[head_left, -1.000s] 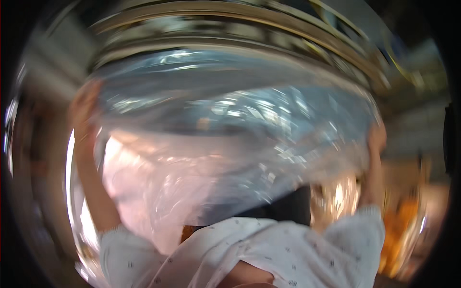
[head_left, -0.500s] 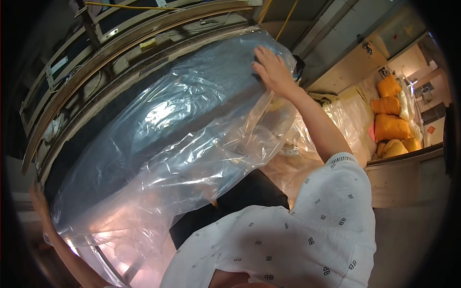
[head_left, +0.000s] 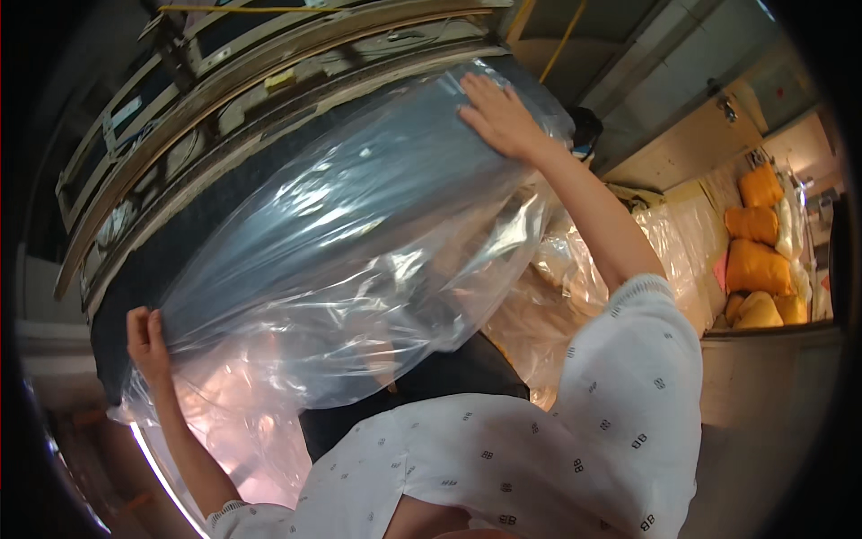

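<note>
Plastic sheet point(head_left: 359, 260), clear and crinkled, is stretched over a long dark slab point(head_left: 180, 242) that runs tilted from lower left to upper right across the view. It wraps the slab's face and hangs below it in loose, shiny folds.

Left hand point(head_left: 146, 341) is at the lower left end, fingers curled and closed on the sheet's edge where it rounds the slab's corner. Right hand point(head_left: 498, 117) is at the upper right end, fingers spread and lying flat on the sheet, pressing it against the slab; it grips nothing that can be seen. The two hands are well apart, one at each end.

Both forearms come out of white sleeves point(head_left: 628, 404) with a small dark print.

Above the slab stands a rack of wooden frames point(head_left: 269, 99), edge on. More loose plastic point(head_left: 575, 269) lies bunched behind the right arm. Farther right, orange sacks point(head_left: 759, 260) are stacked near a pale wall point(head_left: 682, 153). A yellow cord point(head_left: 561, 40) runs down from the top edge.
</note>
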Motion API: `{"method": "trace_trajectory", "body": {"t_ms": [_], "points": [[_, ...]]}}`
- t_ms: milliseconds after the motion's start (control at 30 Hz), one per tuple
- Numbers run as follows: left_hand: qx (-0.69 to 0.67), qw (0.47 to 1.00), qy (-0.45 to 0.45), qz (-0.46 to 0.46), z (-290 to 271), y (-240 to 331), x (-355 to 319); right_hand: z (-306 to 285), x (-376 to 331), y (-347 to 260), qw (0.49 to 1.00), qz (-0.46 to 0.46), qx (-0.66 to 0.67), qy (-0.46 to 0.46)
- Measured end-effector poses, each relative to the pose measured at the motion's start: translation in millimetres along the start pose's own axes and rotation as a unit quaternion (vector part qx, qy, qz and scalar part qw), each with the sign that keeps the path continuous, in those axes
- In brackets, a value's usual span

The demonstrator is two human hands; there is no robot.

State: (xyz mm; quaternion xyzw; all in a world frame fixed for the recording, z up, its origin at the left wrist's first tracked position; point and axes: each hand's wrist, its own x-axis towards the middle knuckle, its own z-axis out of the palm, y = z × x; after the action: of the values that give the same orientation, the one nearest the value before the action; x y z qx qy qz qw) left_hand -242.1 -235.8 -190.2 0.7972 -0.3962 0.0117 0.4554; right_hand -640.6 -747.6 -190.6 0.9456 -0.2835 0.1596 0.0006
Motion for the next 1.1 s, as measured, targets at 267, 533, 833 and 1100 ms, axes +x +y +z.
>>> {"method": "trace_trajectory", "body": {"t_ms": [267, 533, 833, 1100], "points": [[0.255, 0.966, -0.046, 0.019, -141, 4, -64, -18, -20, -73, 0.985, -0.172, 0.022, -0.015], [0.354, 0.929, 0.093, 0.048, -126, 50, -134, -8, 11, -83, 0.980, -0.190, 0.066, 0.013], [0.308, 0.942, 0.133, -0.014, -79, 34, -229, 28, 84, -54, 0.973, -0.021, 0.224, 0.057], [-0.258, 0.881, 0.352, -0.183, -94, 40, -78, -14, 112, -55, 0.818, 0.060, 0.569, 0.057]]}}
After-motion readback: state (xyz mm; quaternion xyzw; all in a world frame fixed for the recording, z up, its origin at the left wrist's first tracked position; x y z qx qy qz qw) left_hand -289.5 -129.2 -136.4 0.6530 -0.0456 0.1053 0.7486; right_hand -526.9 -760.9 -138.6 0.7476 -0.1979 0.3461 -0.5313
